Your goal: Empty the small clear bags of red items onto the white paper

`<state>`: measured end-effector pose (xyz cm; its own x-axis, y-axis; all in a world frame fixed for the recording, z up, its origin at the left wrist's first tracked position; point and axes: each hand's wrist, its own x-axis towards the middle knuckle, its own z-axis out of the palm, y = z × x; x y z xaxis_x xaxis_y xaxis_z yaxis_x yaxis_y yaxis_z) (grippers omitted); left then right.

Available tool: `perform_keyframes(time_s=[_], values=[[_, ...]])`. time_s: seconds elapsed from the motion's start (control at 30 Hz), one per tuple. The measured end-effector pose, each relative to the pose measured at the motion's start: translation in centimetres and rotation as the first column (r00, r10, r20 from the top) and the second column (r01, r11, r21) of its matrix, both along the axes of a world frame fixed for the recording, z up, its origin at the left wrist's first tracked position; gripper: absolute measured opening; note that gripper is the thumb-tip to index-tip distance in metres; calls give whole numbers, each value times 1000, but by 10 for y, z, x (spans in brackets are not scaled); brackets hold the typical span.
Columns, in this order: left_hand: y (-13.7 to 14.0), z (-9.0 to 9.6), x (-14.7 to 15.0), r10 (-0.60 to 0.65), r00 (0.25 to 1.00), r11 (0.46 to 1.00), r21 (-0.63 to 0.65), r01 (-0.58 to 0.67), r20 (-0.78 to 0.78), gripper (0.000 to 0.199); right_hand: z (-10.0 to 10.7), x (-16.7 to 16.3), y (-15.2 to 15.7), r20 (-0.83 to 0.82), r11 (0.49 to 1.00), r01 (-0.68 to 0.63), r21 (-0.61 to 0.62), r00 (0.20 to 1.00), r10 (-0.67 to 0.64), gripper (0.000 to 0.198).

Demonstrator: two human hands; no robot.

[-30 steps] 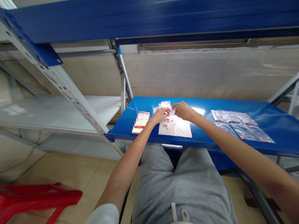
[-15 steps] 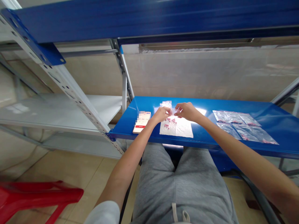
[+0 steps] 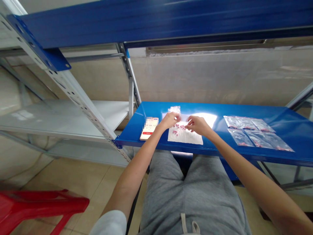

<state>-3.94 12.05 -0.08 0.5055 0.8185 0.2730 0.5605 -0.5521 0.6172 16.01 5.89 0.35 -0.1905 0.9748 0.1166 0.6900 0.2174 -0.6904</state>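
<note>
On the blue shelf (image 3: 215,111) lies a white sheet (image 3: 187,137) with several small pink pieces (image 3: 176,130) scattered on it. My left hand (image 3: 170,119) is at the sheet's far left corner, fingers pinched on a small clear plastic bag (image 3: 182,117) held just above the sheet. My right hand (image 3: 197,125) hovers over the sheet's upper right part, its fingertips pinched together among the pink pieces. Whether a piece sits between those fingers is too small to tell. A small stack of empty clear bags (image 3: 175,108) lies just behind my left hand.
A phone (image 3: 149,128) with a lit timer screen lies left of the sheet. Several filled clear bags (image 3: 254,133) are laid out on the shelf's right side. A white shelf (image 3: 56,117) stands to the left, a red plastic stool (image 3: 41,207) on the floor, my grey-trousered legs below.
My right hand has let go of the bag's edge and dropped down toward me onto the sheet among the pink pieces. My left hand stays with the bag.
</note>
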Motion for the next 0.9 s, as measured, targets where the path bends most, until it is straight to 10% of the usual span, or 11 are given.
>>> perform_keyframes(time_s=[0.53,0.9], values=[[-1,7,0,11,1000,1000,17,-11,17,15,-23,-6,-1,32,983,65,171,997,-72,11],[-16,9,15,201,950,978,0,-207,239,29,-17,-3,-11,-455,960,267,87,868,-200,25]])
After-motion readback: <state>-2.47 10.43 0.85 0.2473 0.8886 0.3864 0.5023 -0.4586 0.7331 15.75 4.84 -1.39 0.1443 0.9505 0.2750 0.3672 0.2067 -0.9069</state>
